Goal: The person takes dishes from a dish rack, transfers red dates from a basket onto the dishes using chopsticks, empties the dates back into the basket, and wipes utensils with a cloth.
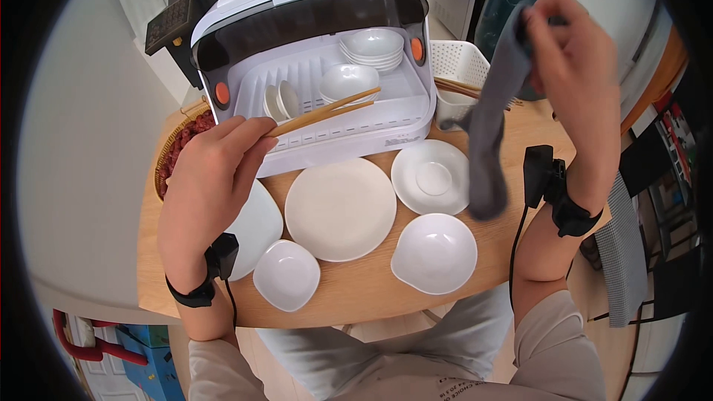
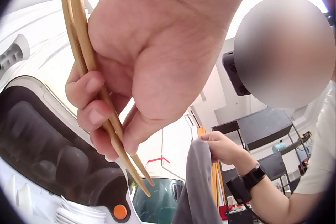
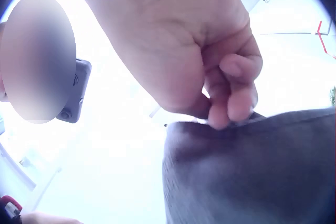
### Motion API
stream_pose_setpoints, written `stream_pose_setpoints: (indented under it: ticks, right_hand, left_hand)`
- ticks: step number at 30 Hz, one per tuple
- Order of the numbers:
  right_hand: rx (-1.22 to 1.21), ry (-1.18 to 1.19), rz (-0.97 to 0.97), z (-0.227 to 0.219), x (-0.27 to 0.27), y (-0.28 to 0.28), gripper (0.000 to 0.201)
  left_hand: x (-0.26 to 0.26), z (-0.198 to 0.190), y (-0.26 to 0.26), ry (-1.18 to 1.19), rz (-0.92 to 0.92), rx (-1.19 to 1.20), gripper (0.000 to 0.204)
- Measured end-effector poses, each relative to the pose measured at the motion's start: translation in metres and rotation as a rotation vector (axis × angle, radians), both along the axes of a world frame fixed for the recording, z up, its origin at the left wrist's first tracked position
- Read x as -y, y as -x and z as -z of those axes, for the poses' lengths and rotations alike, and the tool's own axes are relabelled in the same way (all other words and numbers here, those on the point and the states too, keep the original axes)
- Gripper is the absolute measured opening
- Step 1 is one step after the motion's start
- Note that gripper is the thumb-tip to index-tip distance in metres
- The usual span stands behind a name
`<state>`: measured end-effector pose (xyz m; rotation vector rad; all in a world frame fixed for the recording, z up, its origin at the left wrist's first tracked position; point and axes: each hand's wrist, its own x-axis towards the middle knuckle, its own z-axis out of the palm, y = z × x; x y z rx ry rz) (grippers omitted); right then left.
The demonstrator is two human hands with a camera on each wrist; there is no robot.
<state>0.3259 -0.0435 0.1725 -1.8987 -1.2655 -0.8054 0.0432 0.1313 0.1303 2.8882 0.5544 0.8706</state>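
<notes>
My left hand grips a pair of wooden chopsticks, raised in front of the open white dish box. In the left wrist view the two sticks lie side by side under curled fingers. Up at the right, my right hand pinches a grey cloth by its top edge, and the cloth hangs down beside the white saucer. The right wrist view shows fingertips and thumb on the edge of the cloth. Inside the box stand stacked white bowls and small upright dishes.
On the wooden table lie a large cream plate, a spouted white bowl, a small squarish bowl and a pale plate. A white perforated basket stands right of the box, a wicker basket left.
</notes>
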Motion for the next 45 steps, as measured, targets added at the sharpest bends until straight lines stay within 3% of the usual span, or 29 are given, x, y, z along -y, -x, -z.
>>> stream_pose_setpoints:
  ticks: [5, 9, 11, 16, 20, 22, 24, 28, 30, 31, 32, 33, 34, 36, 37, 39, 41, 42, 43, 45]
  right_hand:
    - [-0.127, -0.495, -0.144, -0.002, -0.008, 0.005, 0.024]
    - [-0.02, -0.609, -0.349, -0.004, -0.01, -0.001, 0.029]
    - [-0.39, -0.334, -0.855, -0.011, -0.002, 0.014, 0.017]
    - [-0.545, -0.503, -0.766, 0.004, -0.035, 0.005, 0.012]
    - [-0.617, -0.449, -0.945, 0.001, -0.031, 0.016, 0.011]
    - [-0.66, -0.373, -0.992, 0.002, -0.025, 0.009, 0.021]
    - [-0.632, -0.485, -0.814, 0.006, -0.026, -0.001, 0.037]
    - [-0.456, -0.434, -0.891, 0.008, -0.024, 0.021, 0.055]
    - [-0.604, -0.588, -1.169, 0.003, -0.034, 0.062, 0.057]
    - [-0.659, -0.361, -1.158, 0.0, -0.026, 0.052, 0.084]
    - [-0.687, -0.434, -1.557, 0.014, -0.039, 0.062, 0.062]
    - [-0.544, -0.467, -1.223, 0.025, -0.049, 0.067, 0.05]
    - [-0.4, -0.137, -1.212, 0.023, -0.045, 0.062, 0.086]
    - [-0.143, -0.016, -1.223, 0.037, -0.066, 0.058, 0.081]
    - [-0.142, -0.013, -1.228, 0.041, -0.068, 0.058, 0.081]
    - [-0.02, 0.271, -1.052, 0.043, -0.073, 0.058, 0.075]
    - [-0.126, 0.37, -0.998, 0.044, -0.074, 0.052, 0.072]
    - [-0.238, 0.467, -0.933, 0.044, -0.074, 0.05, 0.069]
    - [-0.294, 0.406, -0.907, 0.046, -0.074, 0.05, 0.067]
    - [-0.293, 0.345, -0.944, 0.053, -0.076, 0.048, 0.064]
  left_hand:
    - [-0.001, 0.002, -0.002, 0.035, -0.008, 0.015, 0.013]
    - [-0.006, 0.003, 0.002, 0.043, 0.022, 0.025, 0.015]
    - [-0.005, 0.002, 0.002, 0.059, 0.021, 0.035, 0.016]
    - [0.005, -0.005, 0.0, 0.156, -0.021, 0.066, 0.021]
    - [0.003, -0.006, 0.001, 0.116, 0.007, 0.029, 0.031]
    - [0.0, -0.003, 0.002, 0.092, 0.01, 0.033, 0.033]
    - [-0.004, -0.001, 0.004, 0.049, 0.029, 0.036, 0.034]
    - [-0.002, -0.001, 0.004, 0.077, -0.024, 0.029, 0.036]
    - [-0.003, 0.001, 0.003, 0.051, 0.012, 0.013, 0.036]
    - [-0.002, 0.002, 0.002, 0.052, 0.012, 0.014, 0.036]
    - [-0.001, 0.003, 0.0, 0.053, 0.047, -0.011, 0.036]
    - [0.001, 0.003, -0.003, 0.053, 0.083, -0.035, 0.036]
    - [0.004, 0.004, -0.006, 0.051, 0.085, -0.034, 0.036]
    - [0.008, 0.005, -0.009, 0.073, 0.229, -0.005, 0.033]
    - [0.007, 0.004, -0.009, 0.083, 0.264, -0.021, 0.033]
    - [0.01, 0.009, -0.01, 0.088, 0.219, 0.052, 0.032]
    - [0.013, 0.009, -0.013, 0.09, 0.18, 0.126, 0.031]
    - [0.015, 0.009, -0.015, 0.23, 0.156, 0.183, 0.036]
    - [0.017, 0.009, -0.015, 0.372, 0.131, 0.236, 0.041]
    - [0.012, 0.005, -0.014, 0.241, 0.171, 0.116, 0.045]
